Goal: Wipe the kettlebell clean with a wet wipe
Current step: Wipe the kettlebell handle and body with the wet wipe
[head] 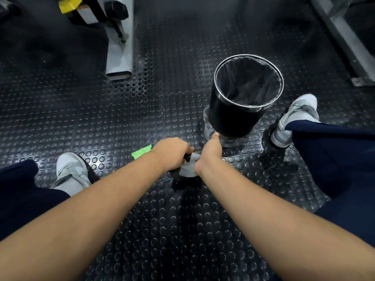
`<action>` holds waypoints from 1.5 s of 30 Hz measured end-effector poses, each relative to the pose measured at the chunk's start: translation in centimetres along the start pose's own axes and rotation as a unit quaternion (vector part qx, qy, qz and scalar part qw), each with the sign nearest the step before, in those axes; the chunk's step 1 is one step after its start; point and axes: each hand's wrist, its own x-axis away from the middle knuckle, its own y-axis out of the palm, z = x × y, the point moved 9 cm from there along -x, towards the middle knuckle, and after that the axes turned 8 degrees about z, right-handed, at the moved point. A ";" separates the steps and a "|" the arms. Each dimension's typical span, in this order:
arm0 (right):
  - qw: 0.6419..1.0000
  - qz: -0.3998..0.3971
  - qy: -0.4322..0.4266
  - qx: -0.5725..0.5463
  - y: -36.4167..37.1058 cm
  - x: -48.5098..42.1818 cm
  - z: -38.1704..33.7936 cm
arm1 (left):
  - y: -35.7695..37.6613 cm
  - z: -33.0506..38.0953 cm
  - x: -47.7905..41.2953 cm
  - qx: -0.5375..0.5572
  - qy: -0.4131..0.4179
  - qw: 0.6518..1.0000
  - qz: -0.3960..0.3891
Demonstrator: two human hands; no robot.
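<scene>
**On the studded gym floor: hands at the kettlebell**

Beyond the hands stands a black cylindrical bin (235, 116), its clear liner showing nothing inside. The left hand (171, 152) is clenched around the dark kettlebell (176, 174) handle. The right hand (210, 154) presses a pale grey wet wipe (188, 168) against it. Black studded rubber flooring (172, 220) lies underfoot.

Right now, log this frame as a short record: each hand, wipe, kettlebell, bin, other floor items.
left hand: gripping the kettlebell handle
right hand: pressing the wet wipe against the kettlebell
wet wipe: pale, crumpled between the hands
kettlebell: black, mostly hidden, on the studded floor mat
trash bin: lined, upright, just beyond the hands
green packet: on the mat, left of the hands
</scene>
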 end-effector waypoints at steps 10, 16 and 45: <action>0.993 -0.105 0.028 -0.042 0.0 -2.6 0.1 | 0.4 0.0 -0.2 0.006 0.003 1.000 -0.006; 0.999 -0.042 0.022 -0.015 0.7 -3.2 0.4 | 0.4 -0.4 -0.2 0.019 0.002 1.000 0.002; 0.997 -0.072 -0.001 0.041 -1.2 -3.4 1.0 | 0.2 -0.7 0.0 0.041 -0.004 0.999 -0.003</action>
